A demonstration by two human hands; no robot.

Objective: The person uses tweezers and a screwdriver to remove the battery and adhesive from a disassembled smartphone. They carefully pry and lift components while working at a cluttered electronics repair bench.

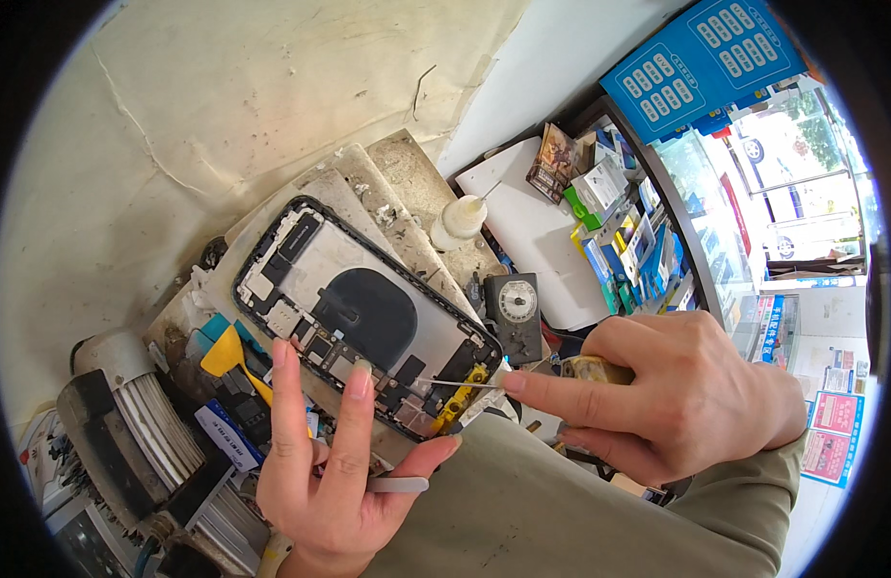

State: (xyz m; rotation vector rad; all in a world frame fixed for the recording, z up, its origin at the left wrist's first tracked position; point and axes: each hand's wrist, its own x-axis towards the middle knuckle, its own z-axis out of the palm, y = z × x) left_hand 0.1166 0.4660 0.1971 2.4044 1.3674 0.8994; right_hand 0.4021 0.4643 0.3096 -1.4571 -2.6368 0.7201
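Observation:
An opened smartphone housing [418, 284] lies tilted on a worn block, its inside facing up. A round black coil [366, 313], a narrow circuit board [320, 345] and a yellow part [457, 397] show inside. My left hand [334, 482] rests two fingertips along its near edge, thumb by the lower corner. A flat grey metal tool [399, 485] is tucked across that hand; its other end is mostly hidden. My right hand [667, 395] grips a thin metal-shafted tool [465, 385] with a yellowish handle, forefinger along it. Its tip reaches over the housing's lower end, beside the yellow part; contact is unclear.
A white dropper bottle [460, 223] stands behind the phone, near a dark box with a dial [518, 306]. On the left are a yellow plastic pry tool [224, 354] and a dusty grey machine [137, 424]. Small boxes [599, 188] crowd the right, beside a glass case.

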